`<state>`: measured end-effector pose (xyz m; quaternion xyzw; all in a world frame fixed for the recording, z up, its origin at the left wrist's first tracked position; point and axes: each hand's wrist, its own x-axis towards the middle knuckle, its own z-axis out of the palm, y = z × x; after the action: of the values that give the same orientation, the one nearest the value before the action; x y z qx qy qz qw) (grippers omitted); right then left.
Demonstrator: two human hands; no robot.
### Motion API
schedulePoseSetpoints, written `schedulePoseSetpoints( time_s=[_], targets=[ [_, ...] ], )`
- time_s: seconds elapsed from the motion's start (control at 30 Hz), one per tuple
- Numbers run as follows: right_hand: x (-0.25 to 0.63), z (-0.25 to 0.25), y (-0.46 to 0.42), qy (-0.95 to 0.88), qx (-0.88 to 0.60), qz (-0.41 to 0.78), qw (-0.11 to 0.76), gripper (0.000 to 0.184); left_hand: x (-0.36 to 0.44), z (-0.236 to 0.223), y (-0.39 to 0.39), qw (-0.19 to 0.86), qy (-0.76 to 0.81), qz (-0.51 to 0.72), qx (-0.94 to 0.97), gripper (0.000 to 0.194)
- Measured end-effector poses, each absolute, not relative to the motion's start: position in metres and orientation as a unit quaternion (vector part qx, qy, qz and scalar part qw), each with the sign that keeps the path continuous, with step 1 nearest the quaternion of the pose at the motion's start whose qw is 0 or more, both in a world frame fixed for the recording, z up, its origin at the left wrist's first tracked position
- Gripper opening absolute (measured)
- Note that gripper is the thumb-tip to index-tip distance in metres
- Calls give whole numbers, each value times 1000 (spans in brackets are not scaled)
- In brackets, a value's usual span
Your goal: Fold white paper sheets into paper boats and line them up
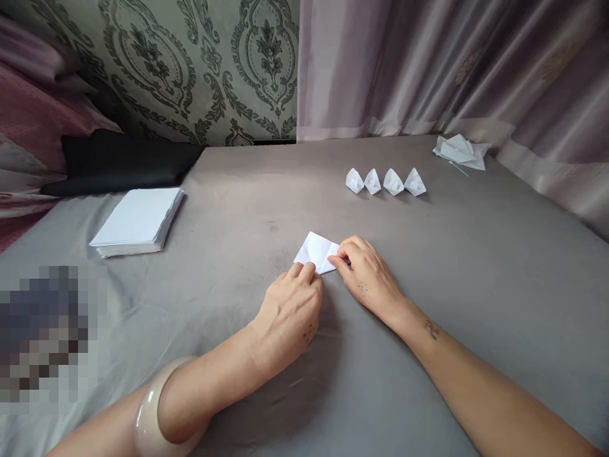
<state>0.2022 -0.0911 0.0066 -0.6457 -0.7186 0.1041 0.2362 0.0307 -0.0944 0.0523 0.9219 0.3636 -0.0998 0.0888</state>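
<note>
A small folded piece of white paper lies near the middle of the grey cloth-covered surface, with a crease visible toward its right side. My left hand is closed on its near left edge, the fingertips curled under and partly hidden by the knuckles. At the paper's right corner, my right hand pinches it between thumb and fingers. Behind my right hand stands a row of several folded white paper shapes, spaced close together.
A thick stack of white paper sheets sits on the left. Black fabric lies behind it. At the back right are crumpled white papers beside a thin pale-green stick. Curtains hang along the back and right.
</note>
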Motion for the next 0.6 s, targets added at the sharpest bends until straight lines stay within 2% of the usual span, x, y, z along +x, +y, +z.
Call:
schedulePoseSetpoints(
  time_s=[0.6],
  targets=[
    [202, -3, -88, -721, -648, 68, 235, 18, 31, 53, -94, 75, 354, -109, 926, 14]
  ],
)
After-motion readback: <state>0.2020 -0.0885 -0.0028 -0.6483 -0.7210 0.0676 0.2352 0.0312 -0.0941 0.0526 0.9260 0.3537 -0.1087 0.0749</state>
